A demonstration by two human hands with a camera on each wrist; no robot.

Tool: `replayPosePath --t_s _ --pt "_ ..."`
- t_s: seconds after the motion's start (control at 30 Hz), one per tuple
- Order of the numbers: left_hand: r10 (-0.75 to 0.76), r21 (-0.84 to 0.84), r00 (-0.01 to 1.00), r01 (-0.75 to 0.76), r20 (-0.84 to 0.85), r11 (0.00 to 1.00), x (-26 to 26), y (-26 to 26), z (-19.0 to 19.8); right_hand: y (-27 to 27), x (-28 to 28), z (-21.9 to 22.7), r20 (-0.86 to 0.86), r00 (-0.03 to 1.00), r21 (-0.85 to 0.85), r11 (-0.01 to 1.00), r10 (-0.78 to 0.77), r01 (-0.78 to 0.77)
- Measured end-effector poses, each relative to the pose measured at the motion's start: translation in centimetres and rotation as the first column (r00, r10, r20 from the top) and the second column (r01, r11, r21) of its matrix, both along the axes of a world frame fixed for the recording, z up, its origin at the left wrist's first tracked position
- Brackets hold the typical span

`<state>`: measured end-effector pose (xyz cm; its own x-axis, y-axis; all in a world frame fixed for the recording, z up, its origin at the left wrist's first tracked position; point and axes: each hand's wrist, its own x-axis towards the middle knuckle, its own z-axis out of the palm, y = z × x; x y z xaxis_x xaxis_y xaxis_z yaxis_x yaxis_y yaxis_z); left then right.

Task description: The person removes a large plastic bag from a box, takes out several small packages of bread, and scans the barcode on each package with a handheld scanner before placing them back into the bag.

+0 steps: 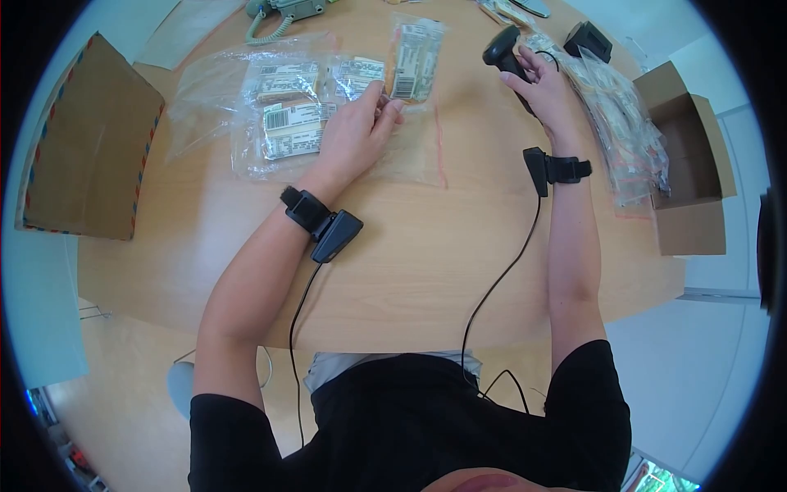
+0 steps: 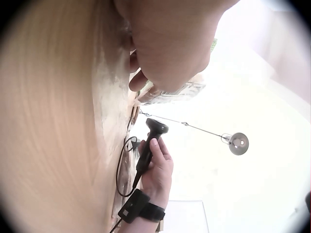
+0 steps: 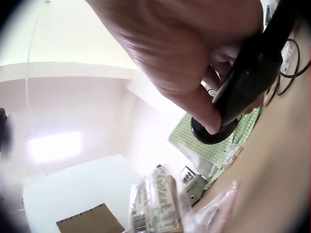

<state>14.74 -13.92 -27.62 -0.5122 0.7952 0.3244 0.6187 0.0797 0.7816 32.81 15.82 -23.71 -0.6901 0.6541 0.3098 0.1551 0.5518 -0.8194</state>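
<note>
My right hand (image 1: 545, 94) grips a black handheld barcode scanner (image 1: 502, 51) by its handle. In the right wrist view, the thumb lies along the scanner (image 3: 243, 87) near its head. Across from it, my left hand (image 1: 357, 131) pinches the near end of a clear plastic packet (image 1: 416, 61) with a printed barcode label. That packet (image 3: 160, 206) stands tilted up in the right wrist view. Under and beside the left hand, several similar labelled packets (image 1: 293, 129) lie on a large clear plastic bag (image 1: 410, 160). Part of the left fingers is hidden behind the hand itself.
An open cardboard box (image 1: 90, 148) stands at the left, another cardboard box (image 1: 697, 156) at the right. Beside the right box lies a pile of bagged packets (image 1: 627, 131). A corded telephone (image 1: 287, 10) and a black stand-like object (image 1: 588, 39) are farther back.
</note>
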Motion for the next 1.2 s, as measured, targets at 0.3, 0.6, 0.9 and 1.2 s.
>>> replayPosePath --t_s 0.3,0.6,0.9,1.2 --pt "-0.010 0.011 1.000 0.010 -0.016 1.000 0.0 0.2 -0.3 1.9 0.8 -2.6 0.098 0.994 -0.090 0.994 -0.046 0.055" --pt "-0.005 -0.012 1.000 0.005 -0.028 1.000 0.1 0.2 -0.2 2.1 0.9 -3.7 0.132 0.990 -0.042 0.998 -0.050 0.056" --pt "-0.058 -0.084 0.995 0.052 -0.077 0.995 0.2 -0.2 0.1 -2.3 -0.9 1.6 -0.141 0.961 -0.062 0.967 0.237 -0.248" --pt "-0.112 -0.053 0.970 0.103 -0.215 0.993 0.6 -0.3 0.1 -6.8 -0.9 3.5 0.169 0.917 -0.081 0.932 0.361 -0.352"
